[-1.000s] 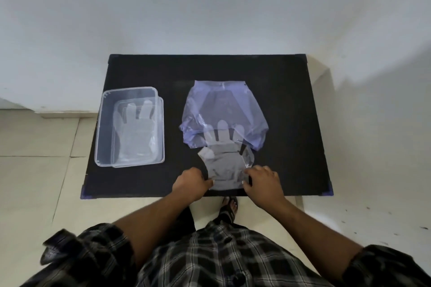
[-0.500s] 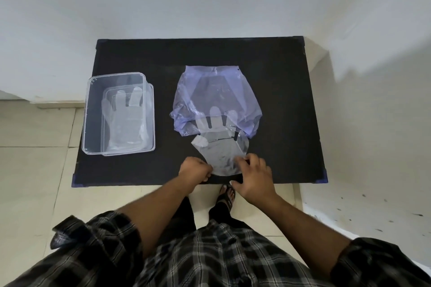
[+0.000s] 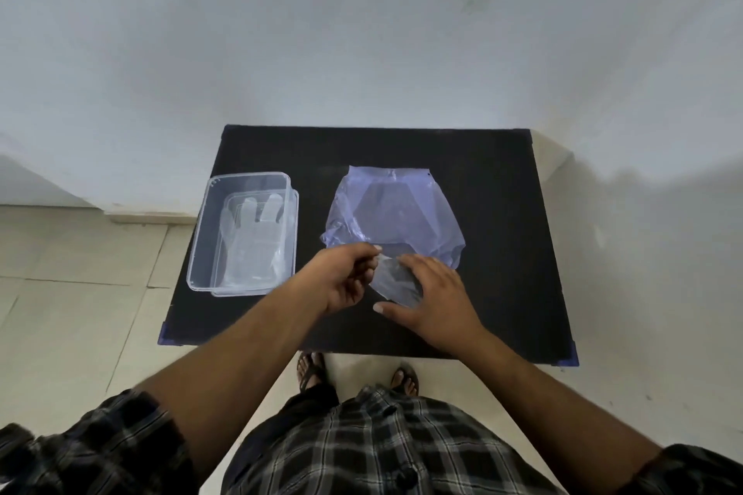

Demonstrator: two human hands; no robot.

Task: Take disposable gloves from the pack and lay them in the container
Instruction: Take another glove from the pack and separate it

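left hand (image 3: pixel 341 277) fingers pinch glove (image 3: pixel 396 281); right hand (image 3: pixel 432 293) spread flat; glove lies cuff nearward.

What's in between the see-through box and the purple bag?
In the head view, only bare black table lies between the container and the pack; nearer the person, the left hand reaches across that gap.

A black rectangular surface (image 3: pixel 502 273) stands on a pale tiled floor (image 3: pixel 72 293), its far edge against a white wall. On its left part sits a clear container (image 3: pixel 205 237) with gloves lying flat inside. Near the middle lies a bluish pack (image 3: pixel 396 213), and a clear glove (image 3: pixel 392 281) lies flat at its near edge.
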